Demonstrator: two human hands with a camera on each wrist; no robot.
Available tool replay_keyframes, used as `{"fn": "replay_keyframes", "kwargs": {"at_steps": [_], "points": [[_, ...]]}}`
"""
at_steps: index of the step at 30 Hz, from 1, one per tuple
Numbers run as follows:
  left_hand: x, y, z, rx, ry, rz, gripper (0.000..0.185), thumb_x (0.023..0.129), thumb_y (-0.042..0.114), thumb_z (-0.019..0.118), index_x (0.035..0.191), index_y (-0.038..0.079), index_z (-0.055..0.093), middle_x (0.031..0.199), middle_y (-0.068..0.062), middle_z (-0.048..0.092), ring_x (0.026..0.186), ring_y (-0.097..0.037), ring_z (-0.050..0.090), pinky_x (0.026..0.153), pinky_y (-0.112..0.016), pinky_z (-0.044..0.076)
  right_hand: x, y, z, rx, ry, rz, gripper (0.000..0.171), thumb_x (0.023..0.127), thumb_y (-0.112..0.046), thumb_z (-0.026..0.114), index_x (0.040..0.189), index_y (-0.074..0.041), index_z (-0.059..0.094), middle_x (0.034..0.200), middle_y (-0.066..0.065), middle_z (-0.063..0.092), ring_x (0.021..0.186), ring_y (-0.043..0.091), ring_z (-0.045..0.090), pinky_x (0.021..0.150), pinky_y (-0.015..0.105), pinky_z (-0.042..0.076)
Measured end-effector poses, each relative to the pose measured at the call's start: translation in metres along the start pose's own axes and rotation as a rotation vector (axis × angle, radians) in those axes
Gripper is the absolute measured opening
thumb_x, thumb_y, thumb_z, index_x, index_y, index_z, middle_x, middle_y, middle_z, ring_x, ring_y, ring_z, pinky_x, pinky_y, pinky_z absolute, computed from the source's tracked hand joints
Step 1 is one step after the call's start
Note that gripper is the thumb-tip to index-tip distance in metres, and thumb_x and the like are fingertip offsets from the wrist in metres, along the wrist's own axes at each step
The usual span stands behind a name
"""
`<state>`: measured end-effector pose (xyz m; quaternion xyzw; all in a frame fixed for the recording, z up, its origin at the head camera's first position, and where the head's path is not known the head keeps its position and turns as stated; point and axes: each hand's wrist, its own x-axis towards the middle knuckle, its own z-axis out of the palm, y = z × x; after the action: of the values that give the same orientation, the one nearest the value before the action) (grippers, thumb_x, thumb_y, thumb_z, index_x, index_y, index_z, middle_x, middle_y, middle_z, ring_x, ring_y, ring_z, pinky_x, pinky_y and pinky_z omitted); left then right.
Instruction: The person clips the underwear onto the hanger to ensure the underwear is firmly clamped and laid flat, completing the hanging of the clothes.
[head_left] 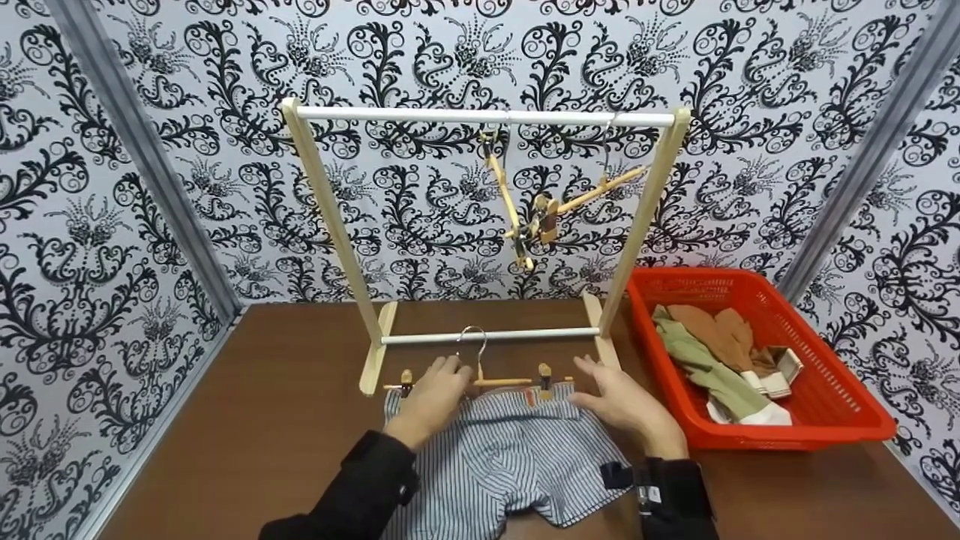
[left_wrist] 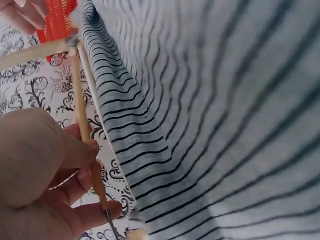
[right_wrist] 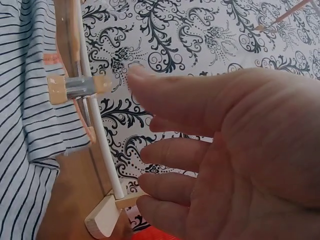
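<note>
Grey-striped shorts (head_left: pixel 502 457) lie flat on the brown table, their waistband clipped to a wooden hanger (head_left: pixel 502 382) with a metal hook. My left hand (head_left: pixel 442 381) rests over the hanger's middle; in the left wrist view its fingers (left_wrist: pixel 87 150) curl round the thin wooden bar (left_wrist: pixel 82 115) beside the striped cloth (left_wrist: pixel 225 125). My right hand (head_left: pixel 600 377) hovers at the waistband's right end with fingers spread and relaxed, holding nothing. In the right wrist view that hand (right_wrist: pixel 235 150) is apart from the hanger's clip (right_wrist: pixel 75 86).
A wooden clothes rack (head_left: pixel 487 116) with white rods stands just behind the shorts; two bare hangers (head_left: pixel 525 217) dangle tangled from its top rod. A red basket (head_left: pixel 795 435) with folded clothes (head_left: pixel 712 352) sits at the right. Patterned walls enclose the table.
</note>
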<state>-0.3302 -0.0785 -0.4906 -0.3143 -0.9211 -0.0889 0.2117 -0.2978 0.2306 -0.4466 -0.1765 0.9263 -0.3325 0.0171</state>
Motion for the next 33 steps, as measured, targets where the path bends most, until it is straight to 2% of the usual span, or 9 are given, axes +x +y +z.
{"fn": "replay_keyframes", "kwargs": {"at_steps": [4, 8, 14, 17, 20, 24, 29, 31, 33], "points": [[-0.006, 0.0, -0.006, 0.002, 0.065, 0.053, 0.027, 0.079, -0.011, 0.07, 0.103, 0.001, 0.065, 0.102, -0.014, 0.06, 0.094, -0.032, 0.06, 0.087, -0.046, 0.056, 0.001, -0.002, 0.0, 0.006, -0.011, -0.007, 0.066, 0.095, -0.018, 0.073, 0.147, 0.01, 0.043, 0.153, 0.029, 0.039, 0.143, 0.045, 0.034, 0.117, 0.057, 0.024], [-0.007, -0.003, -0.015, -0.015, 0.108, 0.104, 0.037, 0.075, -0.018, 0.067, 0.106, 0.002, 0.063, 0.103, -0.011, 0.058, 0.094, -0.029, 0.057, 0.088, -0.045, 0.056, 0.0, -0.003, -0.002, 0.035, -0.043, -0.02, 0.067, 0.095, -0.028, 0.073, 0.147, 0.006, 0.046, 0.152, 0.027, 0.042, 0.142, 0.044, 0.035, 0.116, 0.058, 0.025], [-0.006, -0.01, -0.036, -0.026, 0.158, 0.218, 0.042, 0.075, -0.017, 0.063, 0.11, 0.005, 0.062, 0.102, -0.007, 0.057, 0.095, -0.026, 0.054, 0.085, -0.036, 0.052, -0.004, -0.008, -0.009, 0.106, -0.045, -0.143, 0.068, 0.099, -0.038, 0.066, 0.148, 0.003, 0.046, 0.149, 0.022, 0.05, 0.136, 0.041, 0.047, 0.111, 0.057, 0.035], [-0.003, -0.013, -0.05, -0.053, 0.198, 0.256, 0.039, 0.079, -0.017, 0.059, 0.11, 0.006, 0.062, 0.102, -0.006, 0.057, 0.095, -0.024, 0.054, 0.083, -0.032, 0.053, -0.006, -0.015, -0.013, 0.132, -0.044, -0.21, 0.06, 0.101, -0.037, 0.063, 0.146, 0.0, 0.051, 0.144, 0.016, 0.056, 0.128, 0.033, 0.055, 0.108, 0.052, 0.042], [0.003, -0.014, -0.066, -0.097, 0.222, 0.274, 0.041, 0.08, -0.019, 0.055, 0.111, 0.006, 0.063, 0.102, -0.005, 0.057, 0.095, -0.023, 0.053, 0.082, -0.029, 0.053, -0.007, -0.023, -0.015, 0.172, -0.039, -0.232, 0.052, 0.103, -0.035, 0.06, 0.144, -0.004, 0.055, 0.138, 0.01, 0.061, 0.118, 0.023, 0.06, 0.104, 0.041, 0.047], [0.012, -0.015, -0.086, -0.132, 0.23, 0.29, 0.043, 0.078, -0.022, 0.055, 0.11, 0.007, 0.063, 0.101, -0.004, 0.057, 0.094, -0.021, 0.051, 0.082, -0.029, 0.051, -0.008, -0.034, -0.018, 0.223, -0.029, -0.259, 0.046, 0.105, -0.029, 0.057, 0.145, -0.006, 0.054, 0.12, 0.007, 0.065, 0.099, 0.015, 0.06, 0.088, 0.028, 0.05], [0.02, -0.015, -0.108, -0.093, 0.24, 0.301, 0.044, 0.076, -0.023, 0.054, 0.107, 0.007, 0.063, 0.103, -0.005, 0.058, 0.099, -0.023, 0.052, 0.09, -0.031, 0.051, -0.013, -0.048, -0.022, 0.252, 0.012, -0.31, 0.044, 0.104, -0.022, 0.059, 0.144, -0.005, 0.055, 0.107, 0.008, 0.06, 0.078, 0.012, 0.054, 0.069, 0.025, 0.048], [0.023, -0.014, -0.116, -0.088, 0.24, 0.313, 0.046, 0.075, -0.024, 0.053, 0.107, 0.007, 0.063, 0.104, -0.005, 0.059, 0.101, -0.024, 0.052, 0.092, -0.032, 0.05, -0.016, -0.053, -0.024, 0.223, 0.048, -0.332, 0.044, 0.103, -0.021, 0.062, 0.144, -0.006, 0.056, 0.112, 0.005, 0.058, 0.086, 0.011, 0.053, 0.073, 0.025, 0.047], [0.026, -0.013, -0.123, -0.094, 0.246, 0.334, 0.047, 0.073, -0.024, 0.052, 0.107, 0.007, 0.064, 0.104, -0.005, 0.059, 0.1, -0.024, 0.053, 0.091, -0.032, 0.049, -0.018, -0.057, -0.025, 0.204, 0.066, -0.356, 0.041, 0.102, -0.02, 0.063, 0.141, -0.006, 0.059, 0.105, 0.002, 0.059, 0.082, 0.01, 0.052, 0.072, 0.025, 0.047]]}}
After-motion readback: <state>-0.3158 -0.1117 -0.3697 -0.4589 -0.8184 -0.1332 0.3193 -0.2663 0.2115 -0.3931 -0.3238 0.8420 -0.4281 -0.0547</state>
